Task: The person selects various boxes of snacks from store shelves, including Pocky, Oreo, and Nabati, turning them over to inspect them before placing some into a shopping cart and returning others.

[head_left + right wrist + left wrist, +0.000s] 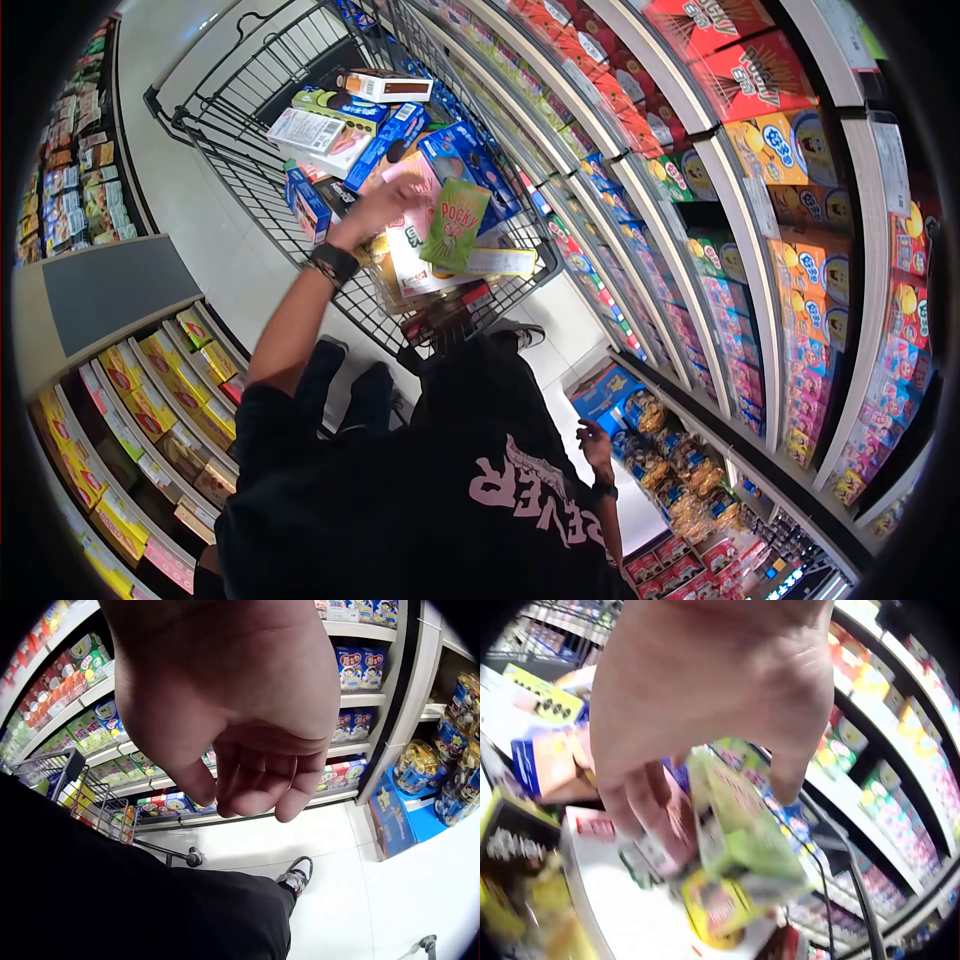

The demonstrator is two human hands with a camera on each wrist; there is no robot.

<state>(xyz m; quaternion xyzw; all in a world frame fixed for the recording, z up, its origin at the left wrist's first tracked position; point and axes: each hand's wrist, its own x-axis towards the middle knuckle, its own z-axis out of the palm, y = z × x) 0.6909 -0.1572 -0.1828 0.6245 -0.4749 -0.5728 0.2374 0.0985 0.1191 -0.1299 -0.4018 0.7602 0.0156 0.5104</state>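
Note:
My left hand (385, 210) is over the loaded shopping cart (215, 150), right beside a green Pocky box (456, 225). In the left wrist view the thumb and bent fingers stand apart on either side of the green box (742, 817), which is tilted and blurred. Beneath it lie a large white-and-pink package (410, 260) and a yellow round-printed pack (718, 909). My right hand (232, 727) hangs at my side over the floor, fingers loosely curled around nothing.
Blue boxes (400, 135) and a white-and-brown box (385, 86) fill the cart's far part. Snack shelves (700, 150) run along its right side. Yellow packs line a shelf (150, 400) at left. A blue display (401, 817) with gold-wrapped packs stands behind on the right.

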